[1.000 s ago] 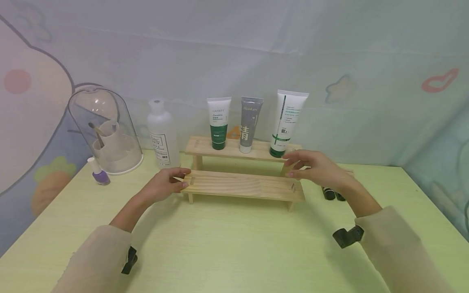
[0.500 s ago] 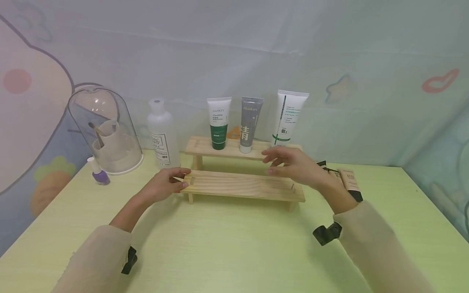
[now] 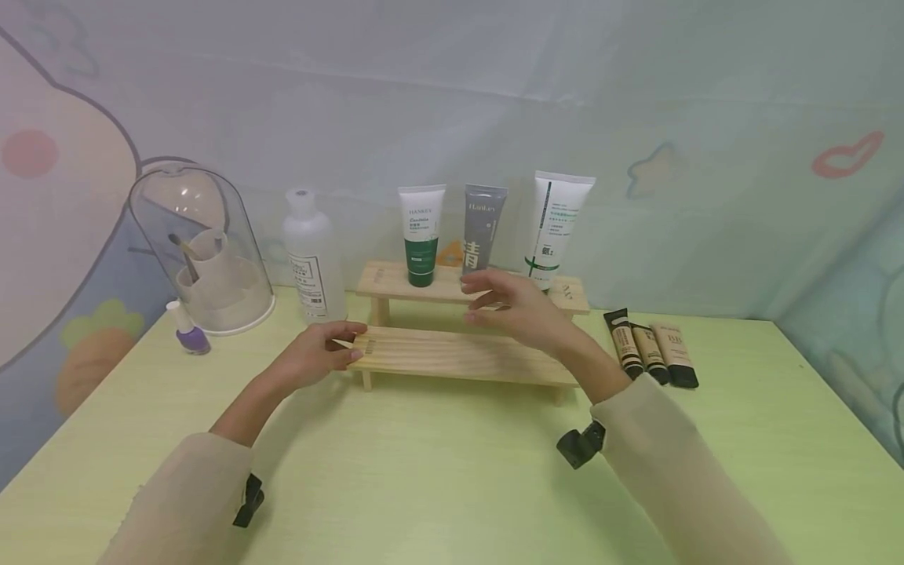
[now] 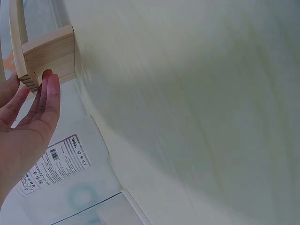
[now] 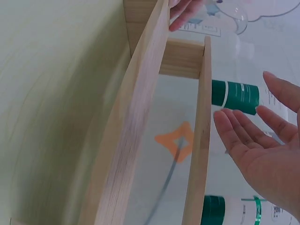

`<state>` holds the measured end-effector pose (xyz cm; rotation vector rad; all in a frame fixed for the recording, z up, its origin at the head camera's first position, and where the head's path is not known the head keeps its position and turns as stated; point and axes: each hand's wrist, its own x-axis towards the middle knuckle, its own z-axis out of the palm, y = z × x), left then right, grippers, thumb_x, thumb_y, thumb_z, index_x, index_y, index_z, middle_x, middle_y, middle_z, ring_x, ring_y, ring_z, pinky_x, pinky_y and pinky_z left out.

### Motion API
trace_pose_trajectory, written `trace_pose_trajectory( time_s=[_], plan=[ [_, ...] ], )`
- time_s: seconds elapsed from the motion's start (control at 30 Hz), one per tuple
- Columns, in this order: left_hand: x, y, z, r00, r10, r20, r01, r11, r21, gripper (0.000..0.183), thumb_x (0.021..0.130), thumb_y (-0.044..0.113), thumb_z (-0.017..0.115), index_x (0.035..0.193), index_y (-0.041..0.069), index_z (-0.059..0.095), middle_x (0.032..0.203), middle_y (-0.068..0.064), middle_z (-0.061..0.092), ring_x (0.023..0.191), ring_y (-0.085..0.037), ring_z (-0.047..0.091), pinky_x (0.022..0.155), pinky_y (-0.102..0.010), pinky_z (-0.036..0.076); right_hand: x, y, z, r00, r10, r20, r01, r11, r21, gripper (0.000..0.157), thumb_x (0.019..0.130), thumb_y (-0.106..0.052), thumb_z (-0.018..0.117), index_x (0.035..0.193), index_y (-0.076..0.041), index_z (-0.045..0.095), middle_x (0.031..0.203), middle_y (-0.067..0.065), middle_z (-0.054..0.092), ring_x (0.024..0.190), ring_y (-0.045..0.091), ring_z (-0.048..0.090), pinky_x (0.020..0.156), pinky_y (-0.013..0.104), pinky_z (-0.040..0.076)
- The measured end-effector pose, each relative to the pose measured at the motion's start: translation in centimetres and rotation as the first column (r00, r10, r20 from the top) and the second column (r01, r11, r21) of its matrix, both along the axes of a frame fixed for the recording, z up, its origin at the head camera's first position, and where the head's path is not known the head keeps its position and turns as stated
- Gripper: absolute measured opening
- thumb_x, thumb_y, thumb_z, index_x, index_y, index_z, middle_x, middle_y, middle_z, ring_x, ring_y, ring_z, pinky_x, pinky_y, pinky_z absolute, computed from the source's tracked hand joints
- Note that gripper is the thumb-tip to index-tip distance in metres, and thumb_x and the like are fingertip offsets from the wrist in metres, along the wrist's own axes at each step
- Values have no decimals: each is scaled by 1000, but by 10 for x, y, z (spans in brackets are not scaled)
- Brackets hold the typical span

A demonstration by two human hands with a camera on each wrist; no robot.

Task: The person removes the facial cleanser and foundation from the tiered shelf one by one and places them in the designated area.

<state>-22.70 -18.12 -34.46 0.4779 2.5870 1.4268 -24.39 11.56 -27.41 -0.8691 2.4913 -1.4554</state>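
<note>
A two-step wooden display shelf [image 3: 438,350] stands on the table. My left hand [image 3: 315,357] grips the left end of its lower board; in the left wrist view the fingers [image 4: 51,96] curl round the board's end. Three tubes stand on the upper board: a white-and-green one [image 3: 422,227], a grey one [image 3: 484,220] and a larger white one [image 3: 561,220]. My right hand [image 3: 519,310] is held in front of the grey tube, covering its base, with fingers loosely bent and nothing held. In the right wrist view the palm [image 5: 269,164] faces the tubes, apart from the white-and-green one.
Left of the shelf stand a clear bottle [image 3: 311,259], a purple nail polish bottle [image 3: 191,339] and a domed clear case [image 3: 233,290] with a brush inside. Three small tubes lie at the right, among them a beige one [image 3: 674,349]. A printed cloth hangs behind.
My right hand has moved left along the upper board, from the large white tube to the grey one, uncovering the small tubes at the right. The left hand has stayed put.
</note>
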Motion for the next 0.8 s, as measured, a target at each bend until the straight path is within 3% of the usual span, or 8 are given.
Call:
trace_pose_trajectory(
  time_s=[0.23, 0.6, 0.8],
  plan=[
    [0, 0, 0, 1000, 8, 18, -8, 1000, -8, 41, 91, 3, 53, 128, -12, 43, 121, -31, 47, 101, -36, 55, 79, -35, 53, -3, -21, 1, 998, -51, 48, 54, 996, -69, 56, 84, -14, 67, 134, -7, 43, 134, 11, 45, 112, 21, 51, 92, 34, 45],
    [-1, 0, 0, 1000, 1, 26, -1, 1000, 1, 42, 91, 3, 53, 128, -12, 42, 122, -32, 46, 102, -36, 55, 80, -35, 53, -10, -49, -1, 985, -138, 104, 154, 974, -168, 65, 81, -14, 71, 137, -9, 38, 139, 9, 39, 124, 23, 41, 100, 31, 38],
    [-1, 0, 0, 1000, 3, 31, -3, 1000, -3, 42, 91, 3, 53, 129, -11, 42, 123, -31, 46, 103, -37, 54, 80, -35, 52, -14, -60, -2, 975, -200, 95, 214, 964, -158, 68, 80, -13, 71, 138, -12, 36, 139, 11, 38, 124, 25, 40, 99, 32, 39]
  ],
)
